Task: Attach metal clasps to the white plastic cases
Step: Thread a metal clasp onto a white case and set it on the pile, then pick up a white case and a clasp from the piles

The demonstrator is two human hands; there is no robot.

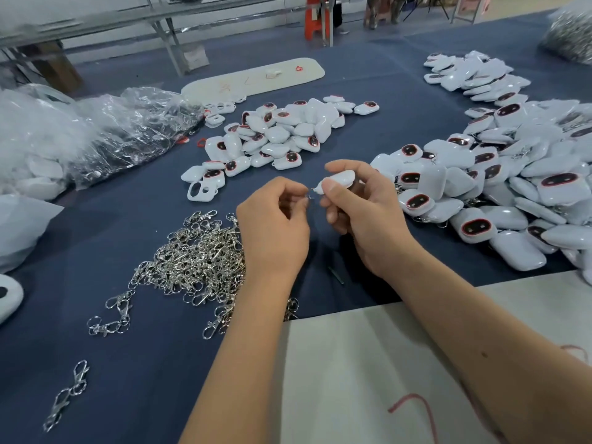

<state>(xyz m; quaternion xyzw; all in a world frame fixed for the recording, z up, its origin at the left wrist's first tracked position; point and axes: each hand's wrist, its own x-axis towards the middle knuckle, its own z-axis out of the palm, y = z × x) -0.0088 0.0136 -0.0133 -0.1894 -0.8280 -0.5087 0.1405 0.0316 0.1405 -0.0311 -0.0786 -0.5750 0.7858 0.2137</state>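
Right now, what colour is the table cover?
Dark blue cloth, best seen in the head view, the only one.

No readable text, label, brand, number or sign shows anywhere here. The white cases (474,174) carry only dark oval windows ringed in red, with no lettering I can make out. The pale sheet (368,379) at the near table edge bears a loose red scribble, not a letter or figure. Anything printed in the far background is too blurred to read.
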